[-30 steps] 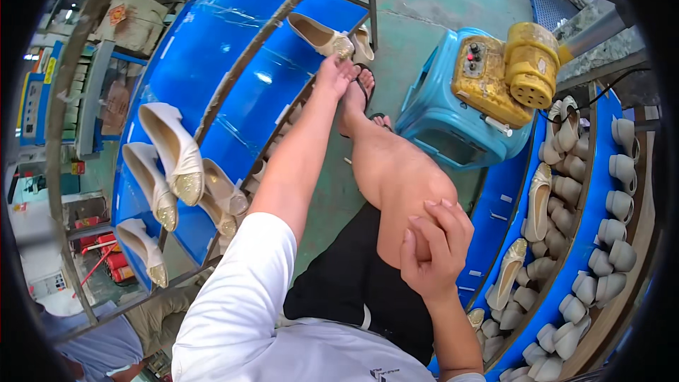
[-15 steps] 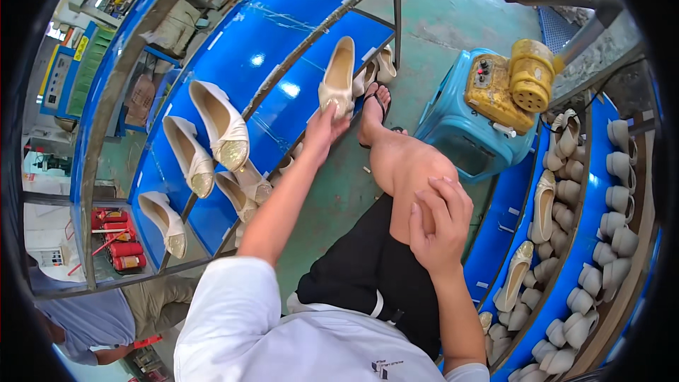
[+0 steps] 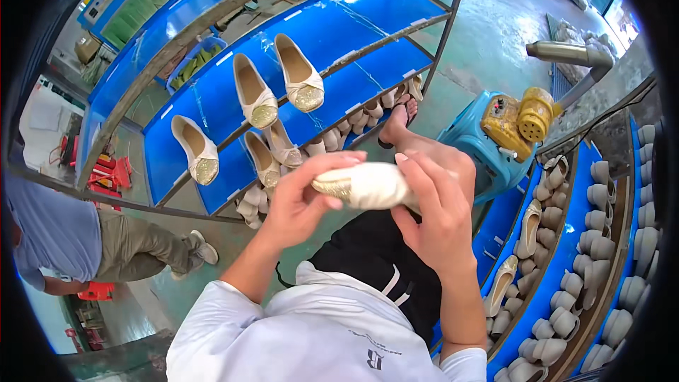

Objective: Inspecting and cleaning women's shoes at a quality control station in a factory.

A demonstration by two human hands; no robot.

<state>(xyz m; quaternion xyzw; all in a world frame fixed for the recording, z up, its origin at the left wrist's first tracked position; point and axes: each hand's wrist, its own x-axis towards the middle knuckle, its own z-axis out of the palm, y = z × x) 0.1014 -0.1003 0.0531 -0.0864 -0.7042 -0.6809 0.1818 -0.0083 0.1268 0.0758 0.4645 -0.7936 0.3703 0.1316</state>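
A cream flat shoe (image 3: pixel 369 185) with a gold glitter toe is held sideways above my lap, its edges slightly blurred. My left hand (image 3: pixel 298 201) is closed round the glitter toe end, thumb below and fingers above. At the other end, my right hand (image 3: pixel 433 201) grips the shoe, and its fingers hide the heel. Beyond my hands, matching flats stand on the blue rack: one shoe (image 3: pixel 300 74) and another beside it (image 3: pixel 254 92) on the upper shelf, plus a third (image 3: pixel 195 150) farther left.
The blue shelf rack (image 3: pixel 339 21) curves across the far left, with more shoes on its lower shelf. To the right, a yellow machine (image 3: pixel 503 124) sits on a blue plastic stool (image 3: pixel 460 134). Racks of grey shoe lasts (image 3: pixel 594 219) line the right. A person (image 3: pixel 64 233) stands at left.
My left hand has brought the shoe from the rack back to my lap. My right hand has left my knee and taken hold of it. The view has shifted.
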